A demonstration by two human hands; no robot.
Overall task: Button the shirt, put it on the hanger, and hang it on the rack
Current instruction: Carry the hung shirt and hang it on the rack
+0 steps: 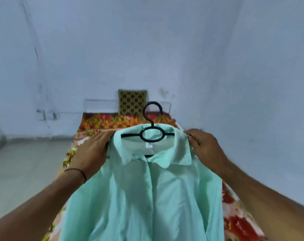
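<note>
A mint green shirt hangs in front of me, its front placket closed and its collar spread. A black plastic hanger sits inside the collar, its hook sticking up above the neck. My left hand grips the shirt's left shoulder, fingers tucked behind the fabric. My right hand pinches the right shoulder at the collar's edge. Both hands hold the shirt up above the bed. No rack is in view.
A bed with a red and orange floral cover runs away from me under the shirt. A brown patterned cushion leans on the pale blue wall at its head. Pale floor lies to the left; a wall stands close on the right.
</note>
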